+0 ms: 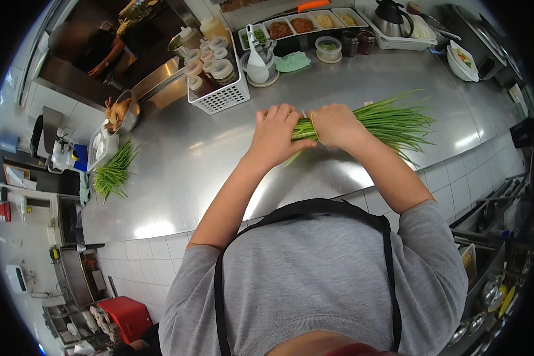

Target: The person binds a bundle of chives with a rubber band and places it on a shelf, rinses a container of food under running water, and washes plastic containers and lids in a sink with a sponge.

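Note:
A long bunch of spring onions (394, 121) lies across the steel counter in front of me, its loose green tips fanning out to the right. My left hand (276, 135) is wrapped over the bunch's left end, with the thumb along the near side. Right beside it, my right hand (337, 126) is closed in a fist around the bunch. A thin yellow band, seemingly a rubber band (313, 126), shows at the right hand's finger edge. The fingers hide the stalk ends.
More cut greens (115, 171) lie at the counter's left end, near a metal bowl of cooked poultry (120, 113). Beyond my hands stand a white basket of sauce bottles (221, 98), a ladle in a container (257, 65) and a row of ingredient trays (302, 25). Another person's arm (107, 59) shows behind.

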Tool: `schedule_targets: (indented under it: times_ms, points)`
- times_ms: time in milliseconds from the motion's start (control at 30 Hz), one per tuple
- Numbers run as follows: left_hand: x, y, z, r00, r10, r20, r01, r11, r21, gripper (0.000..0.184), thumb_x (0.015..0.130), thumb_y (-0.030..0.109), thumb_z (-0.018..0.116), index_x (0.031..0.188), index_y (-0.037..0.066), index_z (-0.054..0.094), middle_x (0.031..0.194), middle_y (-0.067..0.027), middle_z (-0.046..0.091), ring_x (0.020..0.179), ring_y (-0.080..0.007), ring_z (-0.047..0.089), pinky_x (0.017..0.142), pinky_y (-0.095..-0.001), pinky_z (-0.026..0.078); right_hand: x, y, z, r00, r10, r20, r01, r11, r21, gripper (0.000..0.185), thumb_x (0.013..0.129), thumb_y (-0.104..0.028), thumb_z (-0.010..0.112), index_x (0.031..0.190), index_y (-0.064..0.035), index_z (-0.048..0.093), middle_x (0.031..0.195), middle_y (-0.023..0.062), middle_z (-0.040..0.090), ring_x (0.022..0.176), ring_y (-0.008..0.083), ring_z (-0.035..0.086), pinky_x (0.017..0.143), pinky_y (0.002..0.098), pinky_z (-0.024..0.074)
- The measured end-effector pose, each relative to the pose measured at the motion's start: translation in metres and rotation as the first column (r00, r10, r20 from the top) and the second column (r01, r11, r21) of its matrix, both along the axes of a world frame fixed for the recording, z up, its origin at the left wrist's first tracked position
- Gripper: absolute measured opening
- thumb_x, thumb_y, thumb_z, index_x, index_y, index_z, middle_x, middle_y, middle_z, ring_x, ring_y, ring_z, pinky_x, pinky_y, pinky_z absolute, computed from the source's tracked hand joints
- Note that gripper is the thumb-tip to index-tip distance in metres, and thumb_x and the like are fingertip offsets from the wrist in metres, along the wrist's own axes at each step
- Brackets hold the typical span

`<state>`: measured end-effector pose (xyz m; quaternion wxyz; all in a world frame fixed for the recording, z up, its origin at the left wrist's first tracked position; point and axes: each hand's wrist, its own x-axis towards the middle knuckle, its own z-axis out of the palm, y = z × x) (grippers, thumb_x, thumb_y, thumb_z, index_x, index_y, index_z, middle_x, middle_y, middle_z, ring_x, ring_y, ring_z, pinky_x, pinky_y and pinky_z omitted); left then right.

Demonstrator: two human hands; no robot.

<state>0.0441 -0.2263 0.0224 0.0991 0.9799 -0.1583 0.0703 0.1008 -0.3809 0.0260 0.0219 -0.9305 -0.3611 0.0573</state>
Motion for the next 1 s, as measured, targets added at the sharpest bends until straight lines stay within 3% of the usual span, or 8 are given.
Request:
schedule_targets:
  times_ms: [200, 267, 300, 367, 467, 667, 833, 1000]
  points:
    - [0.004, -0.005, 0.01, 0.946, -0.182, 0.27, 0.167, 0.983, 0.077, 0.103, 0.051, 0.052, 0.077, 0.134, 0.01, 0.033, 0.12, -0.0141, 0.049, 0.118, -0.0271, 0.04, 0.1, -0.0489, 0.021, -0.015, 0.009, 0.011, 0.999, -0.032, 0.002, 0.032, 0.998, -0.061, 0.015, 0.068, -0.014, 0.064, 0.079, -0.0041, 0.065, 0.079, 0.0118, 0.065, 0.077, 0.0264, 0.064, 0.068, 0.0354, 0.0506]
    - [0.01, -0.008, 0.008, 0.973, -0.171, -0.152, 0.157, 0.982, -0.103, 0.113, 0.052, 0.041, 0.08, 0.14, 0.009, 0.016, 0.118, -0.0167, 0.052, 0.114, -0.0316, 0.046, 0.099, -0.0469, 0.028, -0.023, 0.01, 0.013, 0.999, -0.02, -0.05, 0.016, 0.997, -0.075, 0.016, 0.066, -0.013, 0.065, 0.078, -0.0035, 0.065, 0.079, 0.0127, 0.065, 0.077, 0.0263, 0.064, 0.068, 0.036, 0.0506]
    - [0.014, -0.008, 0.004, 0.967, -0.202, -0.154, 0.185, 0.976, -0.116, 0.113, 0.052, 0.041, 0.08, 0.14, 0.009, 0.016, 0.118, -0.0167, 0.052, 0.114, -0.0316, 0.046, 0.099, -0.0469, 0.028, -0.025, 0.007, 0.012, 0.997, -0.05, -0.054, 0.045, 0.995, -0.088, 0.016, 0.066, -0.013, 0.065, 0.078, -0.0035, 0.065, 0.079, 0.0127, 0.065, 0.077, 0.0263, 0.064, 0.068, 0.036, 0.0506]
    - [0.023, -0.007, -0.01, 0.858, -0.254, -0.447, 0.087, 0.929, -0.359, 0.115, 0.054, 0.027, 0.079, 0.14, 0.006, 0.006, 0.109, -0.0166, 0.057, 0.101, -0.0351, 0.054, 0.091, -0.0393, 0.039, -0.029, 0.003, 0.011, 0.992, -0.079, -0.099, 0.069, 0.993, -0.1, 0.017, 0.065, -0.013, 0.066, 0.08, -0.005, 0.064, 0.079, 0.0118, 0.065, 0.077, 0.0264, 0.064, 0.067, 0.0367, 0.0496]
    - [0.02, -0.011, -0.027, 0.822, -0.389, -0.416, 0.138, 0.844, -0.518, 0.109, 0.056, 0.02, 0.074, 0.139, -0.001, 0.006, 0.101, -0.0174, 0.06, 0.088, -0.0338, 0.059, 0.081, -0.0318, 0.046, -0.036, -0.004, 0.0, 0.985, -0.125, -0.121, 0.11, 0.986, -0.126, 0.021, 0.064, -0.013, 0.067, 0.084, -0.0067, 0.063, 0.079, 0.0105, 0.064, 0.077, 0.0263, 0.063, 0.069, 0.0382, 0.0476]
    - [0.026, -0.032, -0.065, 0.741, -0.49, -0.46, 0.04, 0.716, -0.697, 0.106, 0.055, 0.021, 0.075, 0.138, -0.002, 0.013, 0.104, -0.0199, 0.059, 0.097, -0.0329, 0.058, 0.085, -0.0324, 0.044, -0.041, -0.032, -0.003, 0.994, -0.066, -0.085, 0.051, 0.986, -0.161, 0.036, 0.064, -0.018, 0.07, 0.097, -0.0096, 0.058, 0.085, 0.0086, 0.064, 0.085, 0.0255, 0.062, 0.078, 0.0429, 0.0416]
    - [0.035, -0.05, -0.061, 0.75, -0.446, -0.488, 0.036, 0.765, -0.644, 0.1, 0.054, 0.021, 0.074, 0.136, -0.001, 0.022, 0.102, -0.0214, 0.06, 0.098, -0.0339, 0.057, 0.087, -0.033, 0.043, -0.025, -0.065, 0.015, 0.983, 0.013, -0.183, -0.033, 0.994, -0.108, 0.041, 0.068, -0.022, 0.069, 0.107, -0.0124, 0.056, 0.094, 0.0108, 0.063, 0.093, 0.0271, 0.058, 0.085, 0.0444, 0.0396]
    - [0.045, -0.07, -0.029, 0.821, -0.349, -0.453, 0.056, 0.838, -0.543, 0.098, 0.054, 0.021, 0.072, 0.136, 0.0, 0.024, 0.101, -0.0217, 0.06, 0.096, -0.0353, 0.056, 0.093, -0.035, 0.036, 0.008, -0.117, 0.047, 0.847, 0.17, -0.503, -0.1, 0.981, 0.163, 0.066, 0.075, -0.028, 0.066, 0.135, -0.0228, 0.037, 0.105, 0.0125, 0.055, 0.097, 0.0287, 0.054, 0.09, 0.0373, 0.0389]
